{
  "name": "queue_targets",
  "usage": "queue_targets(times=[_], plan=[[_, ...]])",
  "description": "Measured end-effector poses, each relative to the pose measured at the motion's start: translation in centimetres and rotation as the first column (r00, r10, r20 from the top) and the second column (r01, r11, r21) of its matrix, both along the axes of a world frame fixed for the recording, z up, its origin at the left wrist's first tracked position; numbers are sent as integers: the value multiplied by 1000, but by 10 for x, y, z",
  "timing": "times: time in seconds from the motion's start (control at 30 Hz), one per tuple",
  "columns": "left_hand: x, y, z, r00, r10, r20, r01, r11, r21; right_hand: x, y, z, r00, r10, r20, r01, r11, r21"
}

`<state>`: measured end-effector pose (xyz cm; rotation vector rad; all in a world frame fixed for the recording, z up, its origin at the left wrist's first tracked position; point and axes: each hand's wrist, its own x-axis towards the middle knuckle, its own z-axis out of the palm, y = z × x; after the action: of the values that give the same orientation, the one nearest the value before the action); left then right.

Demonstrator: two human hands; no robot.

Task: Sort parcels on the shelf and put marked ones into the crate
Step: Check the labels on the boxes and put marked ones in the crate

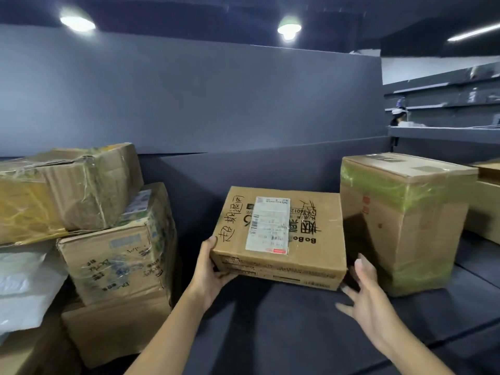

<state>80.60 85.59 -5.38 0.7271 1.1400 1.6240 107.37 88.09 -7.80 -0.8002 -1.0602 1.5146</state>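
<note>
The flat box [278,234] lay on the dark grey shelf [270,328], in the middle, just beside a tall box [405,220] wrapped with greenish tape on its right. On the top of the flat box there was a white label [267,226], and black handwritten characters [230,220] ran along its left edge. The left hand [213,269] gripped the near left corner of this box, with the thumb on the top and the fingers curled under the bottom edge. The right hand [362,299] was at the near right corner with its fingers straight and spread apart, holding nothing; if the fingertips touched the cardboard, I could not tell, because this corner was in shadow. At the left stood a stack of cartons [119,244], and a white plastic parcel [24,282] lay beside it.
</note>
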Motion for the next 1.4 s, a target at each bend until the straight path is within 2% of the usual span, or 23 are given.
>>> queue_targets(times=[0.17,0.27,0.33,0.37,0.43,0.47,0.53,0.63,0.7,0.83,0.9,1.0,1.07,1.1,1.17,1.27,1.33,1.4], plan=[[-19,-14,7,975,-25,-219,49,994,102,-3,8,10,998,-11,-54,15,997,77],[-25,-18,17,966,-20,-258,54,991,123,9,8,10,999,-33,-30,36,995,92],[-25,-17,28,964,-29,-263,68,988,139,19,4,20,995,52,83,-63,989,135],[-24,-15,33,967,-26,-252,68,985,158,23,3,24,973,151,175,-177,975,138],[-16,-15,50,970,-9,-244,63,974,216,24,0,35,862,321,392,-398,908,132],[-12,-12,58,967,-5,-255,63,973,220,21,-2,40,816,355,457,-458,878,136],[-1,-4,71,938,-26,-346,99,976,196,10,-5,47,802,355,480,-475,866,154],[18,0,84,886,-153,-437,234,962,139,-1,-8,47,870,253,423,-361,912,197],[24,0,83,868,-225,-443,300,948,105,-3,-10,44,909,200,366,-290,934,209],[13,-6,56,878,-258,-402,339,930,142,-3,-12,37,966,103,238,-157,962,222],[3,-14,33,865,-318,-389,375,924,79,-2,-9,34,988,53,144,-80,979,190],[-8,-28,10,780,-436,-448,464,884,-53,-3,-6,33,998,-25,-49,30,994,109],[-12,-36,5,740,-455,-495,456,881,-128,-6,-6,32,990,-55,-132,64,996,63],[-14,-38,4,757,-436,-487,432,893,-127,-9,-7,32,986,-59,-157,68,996,51],[-16,-37,0,828,-373,-419,383,922,-64,-17,-10,29,979,-66,-192,74,997,35],[-6,-37,-10,959,-222,-177,243,963,112,-32,-17,19,959,-51,-279,55,998,7],[4,-37,-19,983,-183,-33,186,968,168,-45,-23,13,940,-57,-335,56,998,-11],[9,-39,-25,987,-158,24,151,973,174,-54,-27,8,935,-60,-351,61,998,-10]])
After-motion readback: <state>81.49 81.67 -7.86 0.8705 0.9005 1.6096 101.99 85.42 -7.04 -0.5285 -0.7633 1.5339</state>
